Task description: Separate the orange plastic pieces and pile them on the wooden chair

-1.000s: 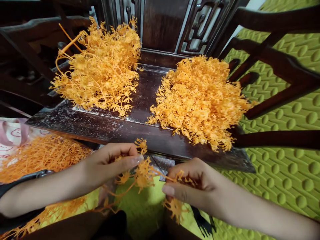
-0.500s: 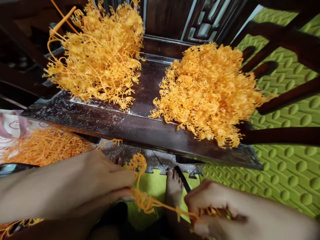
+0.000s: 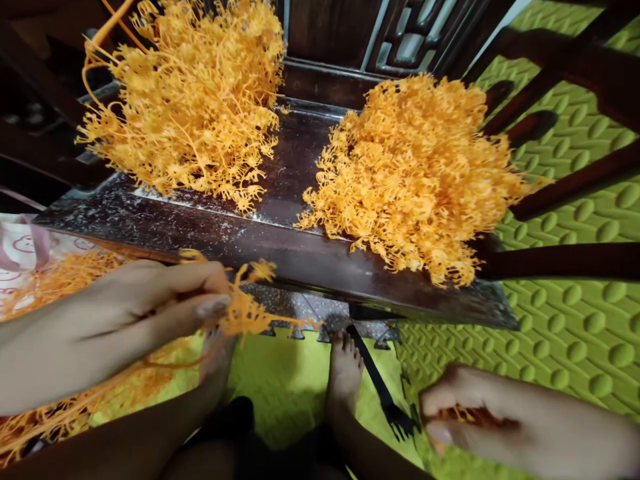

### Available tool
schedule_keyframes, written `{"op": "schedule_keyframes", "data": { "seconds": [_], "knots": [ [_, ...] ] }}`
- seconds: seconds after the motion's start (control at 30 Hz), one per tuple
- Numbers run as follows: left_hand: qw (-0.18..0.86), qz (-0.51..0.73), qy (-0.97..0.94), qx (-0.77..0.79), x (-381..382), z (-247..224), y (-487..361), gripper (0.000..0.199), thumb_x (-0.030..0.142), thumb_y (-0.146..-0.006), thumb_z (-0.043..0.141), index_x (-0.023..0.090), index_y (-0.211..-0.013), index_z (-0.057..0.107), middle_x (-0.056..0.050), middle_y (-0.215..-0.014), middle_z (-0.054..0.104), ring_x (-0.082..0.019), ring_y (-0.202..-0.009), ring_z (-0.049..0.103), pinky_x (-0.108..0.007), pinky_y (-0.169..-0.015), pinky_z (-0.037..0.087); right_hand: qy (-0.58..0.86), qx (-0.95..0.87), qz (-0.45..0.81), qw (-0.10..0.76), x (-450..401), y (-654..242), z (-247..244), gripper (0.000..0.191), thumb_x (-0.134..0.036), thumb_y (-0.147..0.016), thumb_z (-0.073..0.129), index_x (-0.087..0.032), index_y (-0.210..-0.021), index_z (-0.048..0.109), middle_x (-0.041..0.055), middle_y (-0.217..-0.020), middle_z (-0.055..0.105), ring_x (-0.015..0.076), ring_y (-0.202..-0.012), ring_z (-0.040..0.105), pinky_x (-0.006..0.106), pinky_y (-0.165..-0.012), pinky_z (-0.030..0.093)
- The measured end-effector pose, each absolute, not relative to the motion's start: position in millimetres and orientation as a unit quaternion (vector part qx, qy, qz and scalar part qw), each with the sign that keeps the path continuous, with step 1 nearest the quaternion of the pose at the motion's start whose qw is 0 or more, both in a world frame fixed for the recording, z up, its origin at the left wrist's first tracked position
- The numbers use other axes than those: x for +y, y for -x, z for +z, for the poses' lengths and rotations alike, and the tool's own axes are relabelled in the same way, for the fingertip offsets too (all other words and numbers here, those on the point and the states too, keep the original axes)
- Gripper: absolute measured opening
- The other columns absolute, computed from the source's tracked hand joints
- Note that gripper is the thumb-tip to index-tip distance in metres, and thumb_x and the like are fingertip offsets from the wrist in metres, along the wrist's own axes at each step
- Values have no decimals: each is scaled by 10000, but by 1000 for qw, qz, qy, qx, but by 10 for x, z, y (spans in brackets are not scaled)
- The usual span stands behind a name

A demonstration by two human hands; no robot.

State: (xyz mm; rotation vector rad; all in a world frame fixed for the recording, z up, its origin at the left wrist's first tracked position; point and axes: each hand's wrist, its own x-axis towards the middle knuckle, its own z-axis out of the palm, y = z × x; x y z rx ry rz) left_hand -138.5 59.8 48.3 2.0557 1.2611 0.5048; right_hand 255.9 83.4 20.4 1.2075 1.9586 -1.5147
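My left hand [image 3: 150,300] pinches an orange plastic sprig [image 3: 245,313] between thumb and fingers, just in front of the seat's edge. One thin end of the sprig points right, toward the middle. Lower right, my right hand [image 3: 490,413] is curled closed around small orange plastic pieces [image 3: 465,415], partly hidden by the fingers. Two big heaps of similar orange pieces rest on the dark wooden seat [image 3: 240,250]: a left heap [image 3: 195,107] with some long stems, and a right heap [image 3: 415,180].
More orange stems [image 3: 65,280] lie at the left, beside a white and pink patterned bag [image 3: 20,240]. Dark chair-arm bars [image 3: 565,260] stand at the right over a green textured mat [image 3: 590,333]. A black fork-shaped object [image 3: 385,393] lies near a bare foot [image 3: 345,367].
The orange strand stretched between my hands has come away from the right hand. My left hand has moved up and left with the sprig; my right hand has moved right.
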Motion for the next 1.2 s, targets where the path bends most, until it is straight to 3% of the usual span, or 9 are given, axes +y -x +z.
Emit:
{"op": "schedule_keyframes", "data": {
  "seconds": [0.03, 0.13, 0.23, 0.37, 0.57, 0.7, 0.83, 0.97, 1.2],
  "knots": [
    [366, 168, -776, 486, 595, 490, 1325, 204, 316, -957, 421, 215, -822, 535, 68, -663, 516, -61, -580, 487, -125, -543, 384, -400, 712, -544, 190, 843, -2416, 262, 192, -284, -816, 576, -265, -906, 744, 46, -819, 682, 176, -717, 629, 243, -626, 487],
    [450, 125, -736, 490, 580, 494, 1128, 255, 396, -973, 354, 218, -898, 520, 46, -740, 524, -82, -667, 508, -145, -602, 405, -304, 752, -547, 207, 830, -1990, 390, 441, -63, -750, 488, -241, -1089, 708, -9, -659, 575, 89, -527, 475, 179, -487, 365],
    [500, 146, -704, 483, 599, 475, 978, 294, 426, -979, 326, 213, -895, 510, 43, -683, 480, -86, -598, 450, -172, -527, 349, -217, 752, -590, 198, 761, -1730, 420, 422, -23, -771, 433, -158, -1052, 717, -5, -652, 565, 75, -526, 444, 170, -485, 343],
    [530, 238, -663, 472, 658, 446, 844, 214, 296, -985, 344, 197, -845, 472, 59, -627, 455, -76, -573, 422, -195, -545, 331, -207, 710, -668, 83, 690, -1569, 473, 259, -196, -926, 457, -83, -910, 689, 35, -732, 587, 87, -651, 499, 173, -594, 397],
    [558, 277, -652, 432, 673, 426, 746, 117, 238, -979, 348, 195, -981, 457, 34, -727, 557, -93, -678, 517, -201, -631, 409, -313, 615, -707, -155, 750, -1382, 480, 496, -500, -968, 387, -164, -606, 437, -67, -508, 323, 51, -458, 281, 195, -442, 228],
    [539, 232, -698, 411, 649, 450, 747, 127, 273, -969, 389, 207, -975, 497, 19, -781, 565, -106, -724, 530, -208, -643, 414, -349, 551, -725, -219, 761, -1301, 349, 586, -608, -907, 434, -180, -523, 324, -83, -464, 218, 48, -427, 192, 229, -407, 139],
    [571, 191, -652, 461, 634, 531, 747, 239, 431, -835, 614, 212, -858, 520, 48, -674, 456, -92, -580, 399, -203, -472, 275, -333, 545, -743, -199, 737, -1239, 329, 545, -548, -885, 532, -177, -528, 355, -78, -475, 257, 42, -436, 206, 220, -402, 137],
    [656, 157, -586, 450, 651, 585, 753, 385, 426, -787, 648, 186, -626, 392, 75, -569, 269, -60, -499, 218, -195, -428, 152, -294, 605, -730, -120, 741, -1254, 434, 447, -464, -888, 577, -168, -605, 398, -67, -571, 291, 47, -515, 262, 200, -448, 203],
    [687, 185, -513, 480, 625, 511, 946, 484, 595, -775, 590, 193, -564, 422, 66, -480, 303, -67, -445, 254, -204, -415, 155, -259, 663, -702, 11, 766, -1577, 474, 454, -410, -910, 544, -187, -580, 326, -58, -543, 306, 57, -484, 270, 234, -446, 202]
  ]
}}
